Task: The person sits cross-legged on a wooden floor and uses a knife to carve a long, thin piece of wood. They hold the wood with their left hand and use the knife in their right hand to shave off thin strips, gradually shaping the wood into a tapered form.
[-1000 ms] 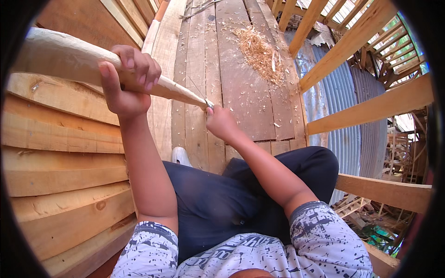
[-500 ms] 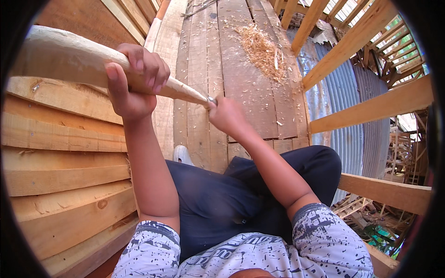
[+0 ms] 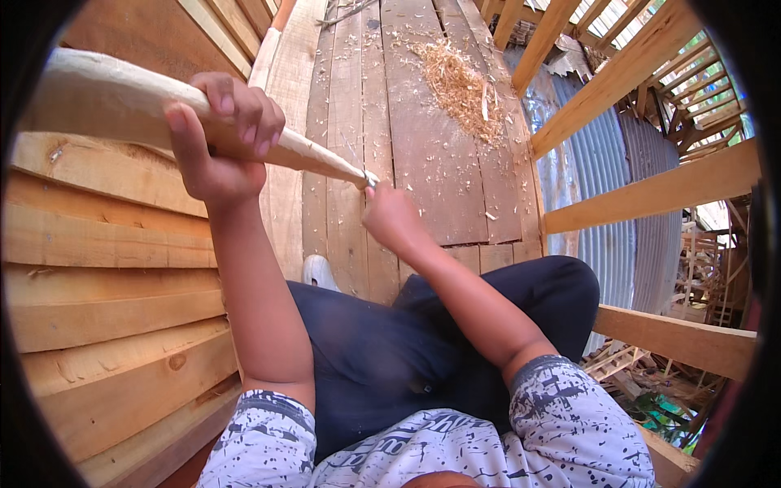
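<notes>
A long, pale, shaved wooden pole [image 3: 122,99] runs from the upper left toward the middle and narrows to a tip. My left hand [image 3: 221,142] is wrapped round its thinner half, fingers over the top and thumb sticking up on the near side. At the tip, my right hand [image 3: 394,215] is closed on a small knife [image 3: 371,180]. Only a bit of bright metal and a thin edge-on blade line show; the handle is hidden in the fist. The metal touches or nearly touches the wood there.
A heap of wood shavings [image 3: 464,89] lies on the plank floor [image 3: 431,183], with scattered chips around it. Stacked boards [image 3: 114,236] form a wall at left. Wooden railing bars [image 3: 651,185] stand at right before corrugated metal sheets [image 3: 606,244]. My bent legs [image 3: 374,350] fill the near middle.
My left hand has shifted slightly left along the pole. My right hand has turned a little at the tip, moving slightly down and left, and a thin blade line now shows.
</notes>
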A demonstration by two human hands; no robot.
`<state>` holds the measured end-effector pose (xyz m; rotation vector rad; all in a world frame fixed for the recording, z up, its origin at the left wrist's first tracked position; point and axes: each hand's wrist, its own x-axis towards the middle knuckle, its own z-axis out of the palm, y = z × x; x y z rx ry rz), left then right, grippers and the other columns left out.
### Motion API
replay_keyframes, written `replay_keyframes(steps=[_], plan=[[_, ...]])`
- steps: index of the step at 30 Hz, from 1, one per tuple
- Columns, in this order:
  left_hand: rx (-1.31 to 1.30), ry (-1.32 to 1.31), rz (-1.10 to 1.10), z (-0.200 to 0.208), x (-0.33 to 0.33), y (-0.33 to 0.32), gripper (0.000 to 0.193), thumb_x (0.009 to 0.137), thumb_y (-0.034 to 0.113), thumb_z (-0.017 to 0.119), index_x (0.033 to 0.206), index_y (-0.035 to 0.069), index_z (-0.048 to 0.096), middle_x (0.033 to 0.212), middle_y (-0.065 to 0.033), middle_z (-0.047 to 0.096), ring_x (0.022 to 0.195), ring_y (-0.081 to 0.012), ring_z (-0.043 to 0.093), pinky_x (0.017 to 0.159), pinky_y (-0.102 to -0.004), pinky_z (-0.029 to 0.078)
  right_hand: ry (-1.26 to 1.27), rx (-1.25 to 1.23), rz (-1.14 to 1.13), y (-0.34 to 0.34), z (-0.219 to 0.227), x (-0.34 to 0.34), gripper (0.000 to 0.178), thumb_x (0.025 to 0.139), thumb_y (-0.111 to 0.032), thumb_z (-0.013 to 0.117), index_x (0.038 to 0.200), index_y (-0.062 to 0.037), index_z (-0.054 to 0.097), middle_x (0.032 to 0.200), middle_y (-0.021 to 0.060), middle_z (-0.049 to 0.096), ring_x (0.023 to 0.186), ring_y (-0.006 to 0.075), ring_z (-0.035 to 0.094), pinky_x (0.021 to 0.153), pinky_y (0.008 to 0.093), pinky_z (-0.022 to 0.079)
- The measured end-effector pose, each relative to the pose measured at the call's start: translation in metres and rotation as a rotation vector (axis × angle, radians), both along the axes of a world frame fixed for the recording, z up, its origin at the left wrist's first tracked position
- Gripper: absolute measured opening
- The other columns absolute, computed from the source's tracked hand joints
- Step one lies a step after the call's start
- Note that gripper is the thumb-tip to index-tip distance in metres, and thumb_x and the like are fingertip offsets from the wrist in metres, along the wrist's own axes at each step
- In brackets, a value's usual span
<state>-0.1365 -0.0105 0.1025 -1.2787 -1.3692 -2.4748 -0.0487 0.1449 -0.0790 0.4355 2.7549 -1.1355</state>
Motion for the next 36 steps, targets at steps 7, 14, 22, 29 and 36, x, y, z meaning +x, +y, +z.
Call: replay_keyframes(steps=[7,14,22,29,36], plan=[[-0.023,-0.034,0.105,0.000,0.003,0.000,0.044,0.101,0.055,0.041,0.088,0.013,0.046,0.063,0.0015,0.038,0.053,-0.0112,0.038,0.056,-0.0273,0.032,0.106,0.013,0.065,0.011,-0.014,-0.007,0.027,0.098,-0.026,0.051,0.095,-0.0010,0.061,0.080,0.0230,0.067,0.078,0.0440,0.066,0.071,0.0541,0.051],[-0.014,-0.030,0.101,-0.002,0.005,-0.003,0.043,0.102,0.053,0.039,0.088,0.013,0.046,0.063,0.0016,0.037,0.052,-0.0116,0.036,0.056,-0.0277,0.033,0.168,0.304,0.031,0.012,-0.006,-0.009,0.020,0.094,-0.025,0.058,0.093,-0.0050,0.060,0.075,0.0214,0.067,0.070,0.0421,0.065,0.062,0.0519,0.049],[-0.021,0.002,0.029,-0.003,0.002,-0.009,0.043,0.102,0.054,0.037,0.089,0.013,0.046,0.063,0.0016,0.038,0.051,-0.0114,0.037,0.056,-0.0277,0.033,0.006,-0.280,-0.121,0.034,-0.005,-0.028,0.030,0.096,-0.022,0.052,0.100,0.0047,0.065,0.083,0.0276,0.067,0.086,0.0414,0.067,0.075,0.0475,0.050],[-0.010,0.008,-0.005,-0.003,0.002,-0.006,0.044,0.101,0.055,0.039,0.089,0.014,0.047,0.063,0.0019,0.038,0.052,-0.0110,0.037,0.056,-0.0271,0.032,-0.234,-0.462,-0.187,0.025,-0.038,-0.031,0.029,0.097,-0.023,0.047,0.099,0.0011,0.063,0.071,0.0141,0.059,0.061,0.0255,0.057,0.056,0.0394,0.044],[-0.023,0.013,-0.029,-0.002,0.004,-0.003,0.045,0.100,0.056,0.039,0.089,0.014,0.047,0.063,0.0019,0.038,0.052,-0.0110,0.038,0.055,-0.0269,0.032,-0.328,-0.676,-0.140,0.026,-0.004,-0.025,0.039,0.102,-0.038,0.040,0.084,-0.0058,0.054,0.061,-0.0003,0.044,0.045,0.0106,0.036,0.041,0.0313,0.030]])
